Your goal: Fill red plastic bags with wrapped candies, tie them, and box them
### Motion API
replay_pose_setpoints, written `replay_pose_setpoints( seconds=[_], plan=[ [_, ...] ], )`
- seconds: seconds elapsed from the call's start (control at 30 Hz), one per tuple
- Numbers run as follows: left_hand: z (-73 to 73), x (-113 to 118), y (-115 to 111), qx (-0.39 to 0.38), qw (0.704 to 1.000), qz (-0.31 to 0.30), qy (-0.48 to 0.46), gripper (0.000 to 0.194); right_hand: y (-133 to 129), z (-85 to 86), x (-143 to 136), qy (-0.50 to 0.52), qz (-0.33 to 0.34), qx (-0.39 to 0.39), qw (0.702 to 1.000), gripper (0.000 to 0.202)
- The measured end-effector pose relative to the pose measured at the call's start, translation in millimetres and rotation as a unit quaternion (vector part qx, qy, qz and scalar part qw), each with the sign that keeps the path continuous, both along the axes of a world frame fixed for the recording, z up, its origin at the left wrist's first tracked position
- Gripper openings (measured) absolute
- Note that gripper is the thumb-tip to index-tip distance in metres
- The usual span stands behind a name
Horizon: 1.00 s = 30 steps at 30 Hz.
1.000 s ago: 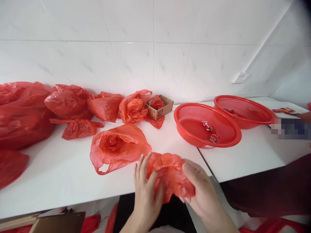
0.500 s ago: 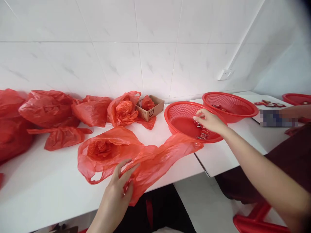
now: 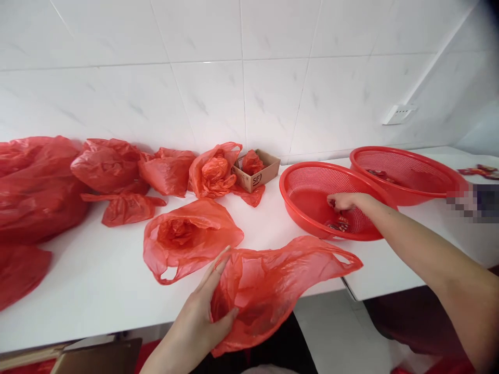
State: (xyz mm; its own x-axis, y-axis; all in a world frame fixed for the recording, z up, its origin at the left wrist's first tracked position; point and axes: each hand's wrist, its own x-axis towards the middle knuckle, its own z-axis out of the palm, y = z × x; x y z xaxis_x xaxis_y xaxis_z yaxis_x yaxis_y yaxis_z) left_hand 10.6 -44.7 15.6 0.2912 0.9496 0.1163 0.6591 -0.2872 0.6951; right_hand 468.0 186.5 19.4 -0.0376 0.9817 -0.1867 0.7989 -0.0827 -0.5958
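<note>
My left hand holds the rim of a red plastic bag, thumb at its opening and fingers along the outside. The bag's mouth gapes, and one handle stretches right over the table edge. My right hand reaches into the nearer red mesh basket, its fingers closed on a small dark red packet. A few small packets lie below it on the basket floor. Left of the held bag, another red bag lies with its opening facing me, crumpled red plastic inside.
Filled red bags line the wall at left, with a small knotted bag before them. A cardboard box stands behind. Another red basket holds a few packets at right, near a person's partly blurred hand.
The view has shifted left. My left hand has taken hold of the bag, whose mouth has opened wider and turned upward. My right hand has moved lower into the basket.
</note>
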Motion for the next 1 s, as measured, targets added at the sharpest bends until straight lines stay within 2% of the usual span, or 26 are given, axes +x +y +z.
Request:
replay_pose_setpoints(
  seconds=[0.07, 0.13, 0.17, 0.23, 0.3, 0.33, 0.4, 0.47, 0.53, 0.6, 0.7, 0.83, 0.93, 1.0],
  plan=[
    [-0.3, -1, 2, -0.013, 1.0, -0.004, -0.006, 0.087, 0, 14.7, -3, 0.012, 0.013, -0.041, 0.999, 0.015],
    [0.8, 0, 6, -0.028, 0.999, -0.002, -0.018, 0.086, -10, 37.6, -19, 0.078, 0.028, -0.037, 0.996, 0.017],
    [1.8, 1, 8, -0.038, 0.999, -0.002, -0.025, 0.085, -21, 50.4, -33, 0.137, 0.037, -0.017, 0.99, 0.019],
    [4.1, 6, 13, -0.061, 0.997, -0.004, -0.046, 0.083, -51, 72.9, -72, 0.289, 0.065, 0.032, 0.955, 0.027],
    [5.4, 12, 18, -0.078, 0.994, -0.009, -0.07, 0.084, -89, 84.5, -120, 0.381, 0.129, 0.034, 0.915, 0.031],
    [5.2, 16, 20, -0.084, 0.993, -0.009, -0.083, 0.085, -108, 84.4, -144, 0.381, 0.19, 0.0, 0.905, 0.031],
    [3.1, 21, 23, -0.093, 0.99, -0.008, -0.104, 0.089, -137, 72.8, -185, 0.322, 0.31, -0.061, 0.893, 0.028],
    [-1.0, 23, 22, -0.101, 0.988, 0.0, -0.113, 0.092, -150, 51.1, -209, 0.256, 0.349, -0.024, 0.901, 0.034],
    [-6.2, 21, 20, -0.101, 0.989, 0.015, -0.109, 0.092, -148, 28.6, -217, 0.221, 0.323, 0.02, 0.92, 0.045],
    [-11.8, 17, 17, -0.09, 0.991, 0.037, -0.094, 0.09, -138, 13.1, -213, 0.212, 0.293, 0.032, 0.932, 0.055],
    [-18.5, 12, 13, -0.066, 0.994, 0.06, -0.069, 0.088, -126, 7.0, -204, 0.2, 0.287, 0.031, 0.937, 0.061],
    [-21.7, 13, 12, -0.049, 0.996, 0.048, -0.05, 0.087, -132, 20.2, -204, 0.212, 0.244, 0.035, 0.946, 0.055],
    [-20.1, 12, 11, -0.04, 0.997, 0.041, -0.042, 0.083, -134, 41.8, -197, 0.259, 0.2, 0.034, 0.944, 0.037],
    [-18.0, 11, 9, -0.032, 0.998, 0.046, -0.035, 0.081, -126, 57.1, -179, 0.277, 0.15, 0.045, 0.948, 0.025]
  ],
)
